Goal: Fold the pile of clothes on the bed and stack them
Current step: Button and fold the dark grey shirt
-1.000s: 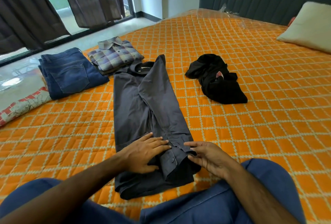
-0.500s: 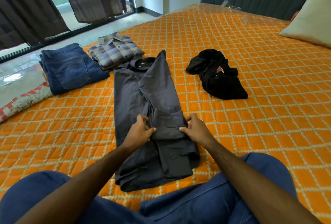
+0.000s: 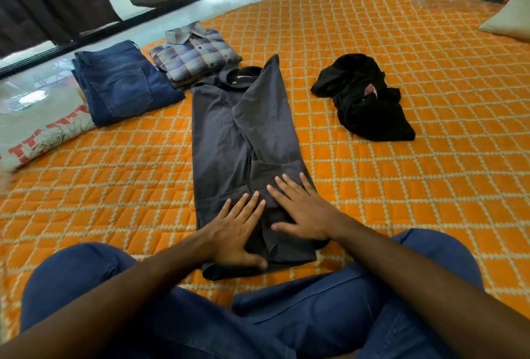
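On the orange quilted bed (image 3: 401, 186), two garments already look finished: a pair of folded blue jeans (image 3: 123, 83) lies at the far left, and just beside it sits a folded plaid shirt (image 3: 195, 53), which seems to rest on another folded piece, though that lower layer is too hidden to name. The grey shirt (image 3: 243, 140) is in hand now, stretched lengthwise in front of the person with its collar at the far end, touching the plaid shirt's near edge; its sides are turned in to make a long narrow strip and a sleeve cuff is doubled back near the hem. The left hand (image 3: 235, 232) and right hand (image 3: 301, 209) both lie flat on the near end, fingers straight and spread, pressing the cloth rather than gripping it. By my reading this shirt lacks its crosswise folds. A crumpled black garment (image 3: 364, 100) lies to the right, well apart, untouched, and the folded pieces are not yet gathered into one stack.
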